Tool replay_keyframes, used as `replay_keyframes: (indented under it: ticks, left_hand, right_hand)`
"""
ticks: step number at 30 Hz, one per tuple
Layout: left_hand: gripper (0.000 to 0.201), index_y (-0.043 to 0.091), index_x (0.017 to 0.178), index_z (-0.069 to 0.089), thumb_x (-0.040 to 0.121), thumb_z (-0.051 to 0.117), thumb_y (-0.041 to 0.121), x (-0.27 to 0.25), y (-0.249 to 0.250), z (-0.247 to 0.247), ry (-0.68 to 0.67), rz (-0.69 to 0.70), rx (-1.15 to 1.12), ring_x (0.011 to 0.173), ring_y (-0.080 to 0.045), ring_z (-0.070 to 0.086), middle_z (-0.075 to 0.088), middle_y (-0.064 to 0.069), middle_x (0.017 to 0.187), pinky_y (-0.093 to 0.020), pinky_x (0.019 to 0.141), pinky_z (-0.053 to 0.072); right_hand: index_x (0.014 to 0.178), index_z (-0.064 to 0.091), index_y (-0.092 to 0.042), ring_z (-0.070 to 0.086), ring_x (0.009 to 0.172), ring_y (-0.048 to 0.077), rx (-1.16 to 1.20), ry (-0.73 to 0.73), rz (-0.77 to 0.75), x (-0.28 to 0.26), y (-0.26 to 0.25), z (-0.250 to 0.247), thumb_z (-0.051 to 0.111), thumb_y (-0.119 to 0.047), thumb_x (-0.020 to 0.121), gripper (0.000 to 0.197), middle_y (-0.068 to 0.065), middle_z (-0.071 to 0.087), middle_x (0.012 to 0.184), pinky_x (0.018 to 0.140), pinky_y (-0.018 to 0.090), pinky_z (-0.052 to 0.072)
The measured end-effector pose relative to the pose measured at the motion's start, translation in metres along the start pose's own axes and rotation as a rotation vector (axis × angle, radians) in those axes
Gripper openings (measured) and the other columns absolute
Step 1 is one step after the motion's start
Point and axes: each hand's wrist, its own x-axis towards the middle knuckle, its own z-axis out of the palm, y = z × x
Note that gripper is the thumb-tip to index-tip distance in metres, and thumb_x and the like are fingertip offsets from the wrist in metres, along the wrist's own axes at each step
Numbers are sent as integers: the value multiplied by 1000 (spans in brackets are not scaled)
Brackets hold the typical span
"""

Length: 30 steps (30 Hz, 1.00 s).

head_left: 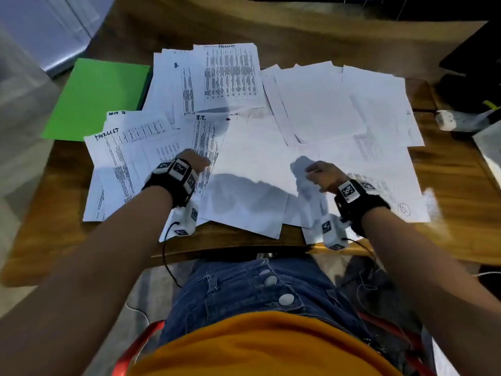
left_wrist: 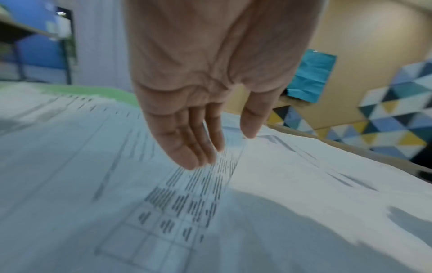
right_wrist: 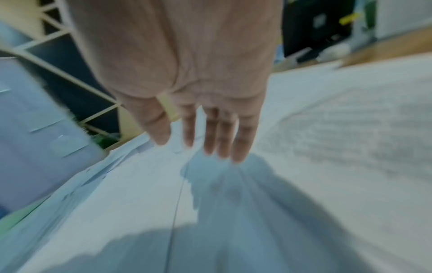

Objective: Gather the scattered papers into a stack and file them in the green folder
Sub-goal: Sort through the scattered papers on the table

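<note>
Several white papers (head_left: 254, 147), some printed with tables and some blank, lie scattered and overlapping across the wooden table (head_left: 458, 191). The closed green folder (head_left: 95, 99) lies flat at the far left, its right edge under the sheets. My left hand (head_left: 196, 161) hovers palm down over a printed sheet (left_wrist: 194, 194), its fingers (left_wrist: 187, 147) straight and holding nothing. My right hand (head_left: 318, 175) hovers over blank sheets (right_wrist: 145, 194) at centre right, its fingers (right_wrist: 219, 134) straight and slightly spread, also holding nothing.
A white power strip (head_left: 450, 120) and dark equipment (head_left: 474, 74) sit at the table's right end. A pale cabinet (head_left: 48, 31) stands beyond the far left corner. Some sheets overhang the table's near edge (head_left: 238, 248), just in front of my lap.
</note>
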Motion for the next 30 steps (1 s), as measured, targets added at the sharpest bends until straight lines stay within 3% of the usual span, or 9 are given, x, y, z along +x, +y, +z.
replay_keyframes:
  ticks: [3,5,7,9,12,18,22,24,30]
  left_hand:
    - [40,9,137,47,96,43,10,9,-4,13,-11,172,257,120,-26,55,55,-11,135,-28,97,43]
    - [35,2,124,56,91,54,15,-3,1,23,4,103,99,106,-27,58,60,-16,123,-30,88,44]
    - [15,2,87,58,88,60,17,2,3,33,40,125,137,81,-23,51,58,-17,90,-28,71,43]
    - [10,4,85,56,88,61,13,0,9,41,6,62,46,85,-23,52,57,-15,86,-27,70,45]
    - [53,0,132,44,85,65,16,-2,12,53,-1,29,-24,116,-30,52,52,-18,132,-38,99,43]
    - [72,-1,143,27,84,64,15,0,18,58,-1,-61,-94,128,-35,45,40,-20,144,-39,103,41]
    - [55,1,133,49,85,62,22,2,18,58,-49,-81,14,117,-31,55,52,-16,137,-28,85,44]
    - [54,2,129,54,81,64,28,3,18,60,-28,-109,38,125,-30,51,52,-16,137,-33,97,44]
    - [87,6,149,11,83,54,43,-3,13,48,189,-238,27,139,-37,23,14,-18,153,-46,113,23]
  right_hand:
    - [139,36,-10,50,119,39,130,188,139,10,5,12,68,-26,81,68,20,41,140,95,45,49]
    - [139,31,-9,45,123,41,143,223,242,11,5,19,66,-28,81,71,20,34,143,98,47,45]
    - [137,29,-9,45,122,42,148,253,310,12,1,22,63,-27,80,69,20,32,141,97,47,44]
    - [135,28,-6,48,120,41,206,284,329,17,-4,24,62,-21,80,66,21,33,140,99,48,44]
    - [138,27,3,46,125,37,291,260,251,22,-8,32,61,-8,84,65,22,39,140,102,41,43]
    - [131,44,2,58,111,34,213,218,201,22,-12,37,67,-15,77,61,19,57,124,84,35,50]
    - [112,63,0,65,99,33,228,138,138,23,-19,39,61,-8,72,41,18,67,103,74,30,49]
    - [110,65,0,62,97,26,218,131,101,20,-28,43,58,-11,66,46,14,64,100,74,28,44]
    - [114,64,-7,59,96,20,162,123,-109,10,-49,56,49,-9,62,55,9,65,100,83,35,49]
